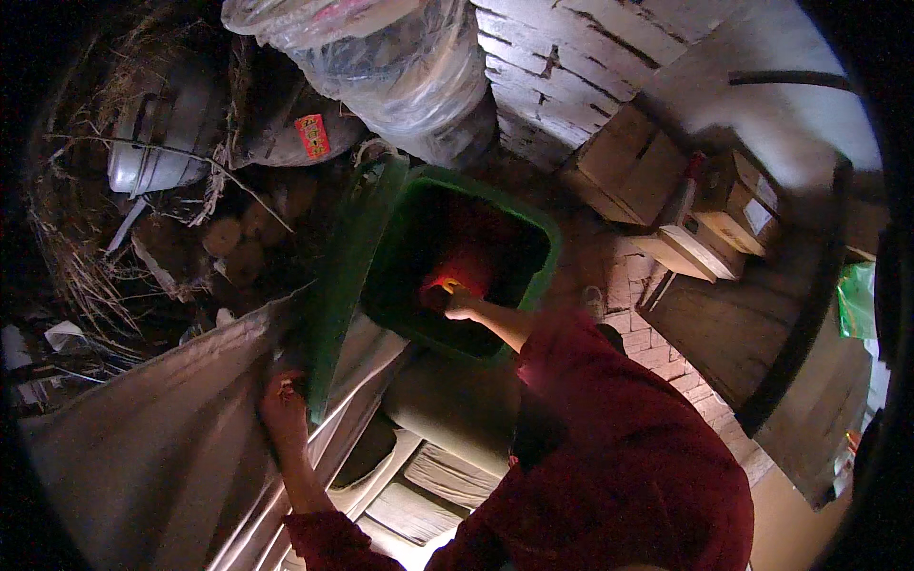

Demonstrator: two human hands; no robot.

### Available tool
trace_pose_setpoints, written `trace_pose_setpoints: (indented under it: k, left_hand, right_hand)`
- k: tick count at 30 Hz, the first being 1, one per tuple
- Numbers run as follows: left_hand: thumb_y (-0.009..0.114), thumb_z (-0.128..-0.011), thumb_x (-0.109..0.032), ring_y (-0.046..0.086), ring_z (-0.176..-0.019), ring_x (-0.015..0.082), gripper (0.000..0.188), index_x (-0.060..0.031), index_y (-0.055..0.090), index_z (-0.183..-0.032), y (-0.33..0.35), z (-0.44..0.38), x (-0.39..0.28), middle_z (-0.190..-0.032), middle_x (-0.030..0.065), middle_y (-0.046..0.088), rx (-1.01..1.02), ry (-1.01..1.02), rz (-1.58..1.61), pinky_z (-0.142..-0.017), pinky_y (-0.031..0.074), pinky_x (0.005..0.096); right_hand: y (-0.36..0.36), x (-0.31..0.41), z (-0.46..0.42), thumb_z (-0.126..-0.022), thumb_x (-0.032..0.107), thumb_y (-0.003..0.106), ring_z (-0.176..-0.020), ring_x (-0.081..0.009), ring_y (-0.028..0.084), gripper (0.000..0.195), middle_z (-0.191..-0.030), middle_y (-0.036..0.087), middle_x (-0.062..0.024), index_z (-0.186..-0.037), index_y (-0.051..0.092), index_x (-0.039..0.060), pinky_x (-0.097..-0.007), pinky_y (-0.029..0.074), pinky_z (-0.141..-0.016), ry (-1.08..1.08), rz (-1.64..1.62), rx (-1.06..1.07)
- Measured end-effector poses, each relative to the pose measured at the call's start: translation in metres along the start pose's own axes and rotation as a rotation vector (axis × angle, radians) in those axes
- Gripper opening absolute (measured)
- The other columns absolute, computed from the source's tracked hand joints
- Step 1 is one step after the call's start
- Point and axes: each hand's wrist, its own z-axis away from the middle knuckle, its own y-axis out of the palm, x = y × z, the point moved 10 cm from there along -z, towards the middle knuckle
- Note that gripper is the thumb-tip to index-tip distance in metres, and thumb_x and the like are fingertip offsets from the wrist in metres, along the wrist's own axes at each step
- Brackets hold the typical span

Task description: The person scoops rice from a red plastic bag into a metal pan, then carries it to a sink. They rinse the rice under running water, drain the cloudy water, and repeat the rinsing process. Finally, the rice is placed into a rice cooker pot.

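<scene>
A green plastic bin (550, 239) stands before me with its green lid (350, 285) swung up on the left side. My right hand (460, 303) reaches down into the dark bin. Its fingers close on a small yellow thing (450, 284), too small to name, against a red thing (464, 268) inside. Shadow hides the rest of the bin's contents. Beside the lid's lower end is my left hand (283, 407), its fingers curled. Whether it touches the lid or holds anything is too dim to tell.
A plastic-wrapped bulky stack (400, 78) rises behind the bin, near a whitewashed brick wall (564, 50). Cardboard boxes (628, 168) sit to the right. Dry branches (93, 300) and cut logs (223, 237) lie left. A draped cloth (178, 421) spans the lower left.
</scene>
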Motion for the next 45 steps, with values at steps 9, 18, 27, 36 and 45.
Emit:
trace_pose_setpoints:
  k: [9,18,27,36,45]
  left_hand:
    - [0.06,-0.066,-0.002,0.055,-0.087,0.0255,0.03,-0.01,0.065,-0.095,0.072,0.058,-0.049,-0.092,0.0086,0.058,0.095,0.316,-0.283,-0.08,0.045,0.036]
    - [0.07,-0.066,-0.013,0.056,-0.094,0.0316,0.03,-0.0137,0.066,-0.096,0.231,0.129,-0.027,-0.094,0.006,0.065,0.317,0.451,-0.575,-0.083,0.044,0.0437]
    - [0.064,-0.076,-0.02,0.051,-0.112,0.0311,0.036,-0.012,0.062,-0.111,0.381,0.14,0.025,-0.112,0.0104,0.061,0.555,0.587,-0.88,-0.096,0.041,0.0451]
    - [0.056,-0.083,-0.033,0.034,-0.133,0.0325,0.047,-0.0141,0.056,-0.125,0.246,0.002,-0.053,-0.135,0.0167,0.049,0.13,0.435,-1.49,-0.108,0.022,0.0574]
    - [0.063,-0.082,-0.037,0.062,-0.095,0.0248,0.031,-0.0185,0.065,-0.107,0.164,0.184,0.136,-0.107,0.0087,0.065,1.159,0.425,-0.95,-0.088,0.046,0.0355]
  right_hand:
    - [0.04,-0.032,0.007,-0.084,0.025,0.057,-0.072,-0.026,0.061,0.021,-0.079,0.064,-0.0106,-0.089,0.062,0.0045,-0.0376,0.048,-0.065,-0.119,-0.334,-0.142]
    - [0.024,-0.22,0.232,-0.091,0.022,0.055,-0.053,-0.011,0.051,0.018,-0.066,0.055,-0.0022,-0.08,0.058,0.0078,-0.0269,0.038,-0.044,0.274,-1.381,-0.61]
    - [0.085,-0.238,0.303,-0.092,0.02,0.053,-0.057,-0.0151,0.052,0.017,-0.069,0.055,-0.0048,-0.085,0.059,0.006,-0.0315,0.042,-0.049,0.437,-1.528,-0.498]
    - [0.084,-0.202,0.204,-0.093,0.019,0.051,-0.06,-0.0192,0.052,0.017,-0.072,0.056,-0.0073,-0.09,0.06,0.0043,-0.0361,0.045,-0.055,0.305,-1.543,-0.29]
    - [-0.118,-0.128,0.204,-0.09,0.02,0.054,-0.075,-0.0224,0.053,0.024,-0.086,0.055,-0.0102,-0.103,0.056,-0.0007,-0.0393,0.047,-0.069,0.001,-0.474,-0.828]
